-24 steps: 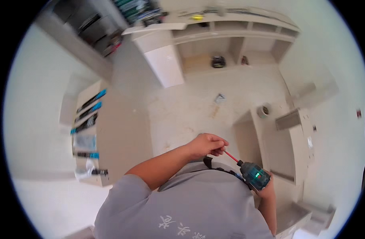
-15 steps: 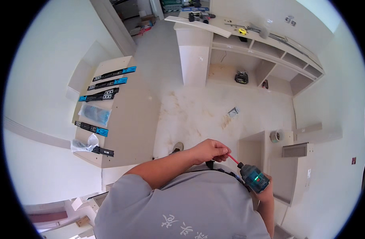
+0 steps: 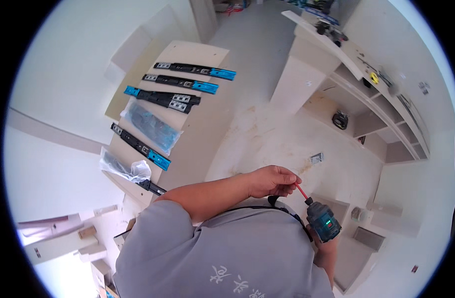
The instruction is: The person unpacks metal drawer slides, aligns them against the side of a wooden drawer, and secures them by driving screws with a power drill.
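In front of my waist, my right hand (image 3: 321, 244) grips a dark teal cordless driver (image 3: 322, 221); its fingers are mostly hidden behind the tool. Small green lights glow on the driver's back. From its chuck a long red bit (image 3: 301, 190) points up and to the left. The thumb and fingers of my left hand (image 3: 274, 182) pinch the bit's far end. Beyond my left forearm, several black and blue drawer slides (image 3: 188, 68) lie on a beige cabinet panel (image 3: 215, 107). Between them rests a plastic-wrapped pack (image 3: 150, 124).
At the far right stands a long cabinet with open cubbies (image 3: 386, 107), tools on its top and a black tool (image 3: 340, 119) inside. A smaller cabinet holds a clear tub (image 3: 357, 213) near my right side. A small packet (image 3: 317, 158) lies on the dusty floor (image 3: 267, 144).
My view has turned left, so the drawer slides appear larger and the long cabinet has shifted right. Both hands keep their holds on the bit and driver.
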A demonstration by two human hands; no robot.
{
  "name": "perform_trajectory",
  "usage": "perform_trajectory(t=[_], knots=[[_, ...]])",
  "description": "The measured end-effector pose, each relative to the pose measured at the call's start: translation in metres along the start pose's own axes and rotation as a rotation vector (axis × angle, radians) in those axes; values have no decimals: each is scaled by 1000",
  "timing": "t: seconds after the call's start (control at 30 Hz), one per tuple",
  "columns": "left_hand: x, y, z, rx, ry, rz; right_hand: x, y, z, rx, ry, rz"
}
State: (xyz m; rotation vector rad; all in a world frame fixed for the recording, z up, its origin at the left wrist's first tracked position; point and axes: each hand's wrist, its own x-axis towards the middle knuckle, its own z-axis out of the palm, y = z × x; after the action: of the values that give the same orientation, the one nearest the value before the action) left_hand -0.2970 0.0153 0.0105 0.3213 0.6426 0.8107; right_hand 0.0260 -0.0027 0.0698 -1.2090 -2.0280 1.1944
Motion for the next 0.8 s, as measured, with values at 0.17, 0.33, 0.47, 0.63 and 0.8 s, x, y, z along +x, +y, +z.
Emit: perform_trajectory(t=[0.17, 0.33, 0.47, 0.63, 0.8], knots=[[-37, -7, -32, 321, 114, 163, 47, -10, 20, 31, -121, -107], [-85, -27, -81, 976, 635, 299, 75, 10, 29, 444, -112, 100], [-168, -15, -128, 1550, 1243, 537, 86, 17, 34, 494, -115, 106], [-234, 39, -148, 1624, 1663, 118, 105, 15, 43, 546, -134, 180], [-226, 35, -177, 1590, 1697, -73, 133, 3, 61, 554, -208, 231]])
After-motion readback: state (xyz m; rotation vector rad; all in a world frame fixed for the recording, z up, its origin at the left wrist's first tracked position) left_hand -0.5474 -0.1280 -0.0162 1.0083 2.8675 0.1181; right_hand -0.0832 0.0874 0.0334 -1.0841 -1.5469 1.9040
